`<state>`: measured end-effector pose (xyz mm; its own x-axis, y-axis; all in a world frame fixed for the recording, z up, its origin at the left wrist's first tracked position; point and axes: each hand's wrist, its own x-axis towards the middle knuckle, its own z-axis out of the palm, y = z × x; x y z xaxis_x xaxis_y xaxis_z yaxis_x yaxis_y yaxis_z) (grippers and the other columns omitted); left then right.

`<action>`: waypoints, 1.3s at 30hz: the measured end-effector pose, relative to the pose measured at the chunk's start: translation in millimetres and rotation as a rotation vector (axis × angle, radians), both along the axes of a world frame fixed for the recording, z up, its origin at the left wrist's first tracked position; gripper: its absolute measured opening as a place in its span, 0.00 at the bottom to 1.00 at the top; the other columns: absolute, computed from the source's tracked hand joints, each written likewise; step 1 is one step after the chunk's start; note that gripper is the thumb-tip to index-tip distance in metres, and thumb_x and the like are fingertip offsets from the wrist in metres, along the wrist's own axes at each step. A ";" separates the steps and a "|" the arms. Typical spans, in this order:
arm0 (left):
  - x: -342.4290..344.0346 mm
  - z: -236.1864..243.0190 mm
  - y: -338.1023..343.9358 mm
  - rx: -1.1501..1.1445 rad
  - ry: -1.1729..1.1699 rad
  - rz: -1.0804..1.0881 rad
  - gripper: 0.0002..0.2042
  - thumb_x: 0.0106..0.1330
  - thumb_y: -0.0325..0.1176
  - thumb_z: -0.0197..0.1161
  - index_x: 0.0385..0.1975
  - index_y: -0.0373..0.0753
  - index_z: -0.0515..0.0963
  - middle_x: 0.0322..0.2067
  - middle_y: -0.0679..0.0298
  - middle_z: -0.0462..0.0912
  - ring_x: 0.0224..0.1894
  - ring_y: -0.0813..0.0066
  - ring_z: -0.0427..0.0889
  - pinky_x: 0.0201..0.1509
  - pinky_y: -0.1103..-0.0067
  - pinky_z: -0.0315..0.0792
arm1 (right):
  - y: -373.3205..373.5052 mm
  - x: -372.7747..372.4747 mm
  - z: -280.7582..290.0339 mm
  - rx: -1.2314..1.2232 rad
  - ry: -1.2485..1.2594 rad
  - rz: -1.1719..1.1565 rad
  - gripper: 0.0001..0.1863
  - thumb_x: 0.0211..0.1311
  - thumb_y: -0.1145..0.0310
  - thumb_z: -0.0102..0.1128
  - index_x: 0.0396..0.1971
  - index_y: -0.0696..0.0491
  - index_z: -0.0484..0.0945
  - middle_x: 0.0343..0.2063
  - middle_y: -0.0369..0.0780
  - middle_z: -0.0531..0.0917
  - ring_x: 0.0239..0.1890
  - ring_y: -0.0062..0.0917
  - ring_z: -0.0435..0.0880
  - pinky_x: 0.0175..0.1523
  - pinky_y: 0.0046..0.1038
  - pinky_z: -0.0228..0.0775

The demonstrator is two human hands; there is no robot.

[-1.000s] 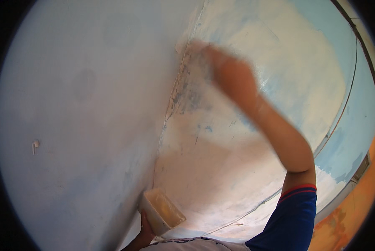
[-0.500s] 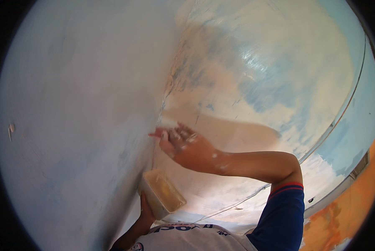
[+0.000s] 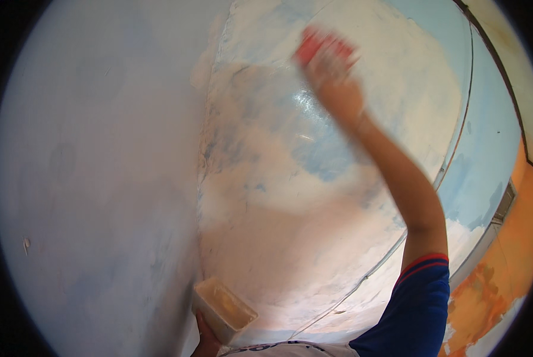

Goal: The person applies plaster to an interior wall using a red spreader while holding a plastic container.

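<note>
My right hand [image 3: 338, 77] is raised high over the patchy cream-and-blue wall [image 3: 248, 196], closed on a flat red tool [image 3: 311, 44]; both are motion-blurred, so whether the tool touches the surface is unclear. Its arm reaches up from the lower right in a blue sleeve with red trim. Low in the picture, my left hand [image 3: 205, 330] grips an open, pale rectangular plastic container [image 3: 224, 306] with cream-coloured residue inside, held close to the corner seam where the two wall faces meet.
A plain pale blue-grey wall [image 3: 99, 178] fills the left side, with a small white fitting [image 3: 26, 244] on it. On the right run thin cables along a light-blue band [image 3: 492, 149], a small dark recess [image 3: 504, 205] and an orange painted wall [image 3: 492, 285].
My right hand dropped to the seam half a second ago and has since swung up to the upper right with the red tool. The left hand still holds the container; the view has shifted slightly.
</note>
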<state>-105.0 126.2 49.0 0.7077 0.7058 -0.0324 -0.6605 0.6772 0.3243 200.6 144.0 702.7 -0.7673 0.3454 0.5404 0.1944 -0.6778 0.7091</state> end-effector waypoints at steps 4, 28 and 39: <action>16.0 7.6 -1.1 0.017 0.003 -0.046 0.39 0.71 0.71 0.41 0.72 0.50 0.62 0.67 0.60 0.72 0.68 0.55 0.71 0.71 0.52 0.67 | -16.9 -32.8 -224.8 -0.697 0.224 0.320 0.13 0.65 0.66 0.61 0.42 0.60 0.82 0.53 0.61 0.81 0.64 0.55 0.76 0.72 0.56 0.63; 16.8 24.8 -10.1 0.083 0.002 -0.065 0.40 0.70 0.71 0.43 0.73 0.49 0.61 0.68 0.59 0.70 0.68 0.54 0.70 0.71 0.53 0.67 | -48.1 -51.1 -231.3 -0.688 0.169 0.229 0.14 0.62 0.66 0.63 0.45 0.54 0.77 0.51 0.60 0.82 0.58 0.46 0.83 0.63 0.58 0.74; 9.0 22.4 -25.4 0.055 0.039 -0.028 0.41 0.69 0.71 0.43 0.74 0.48 0.60 0.68 0.58 0.69 0.69 0.53 0.70 0.71 0.53 0.66 | -142.6 64.2 152.2 0.284 0.462 0.310 0.15 0.69 0.70 0.54 0.53 0.51 0.78 0.32 0.52 0.86 0.32 0.49 0.85 0.39 0.47 0.77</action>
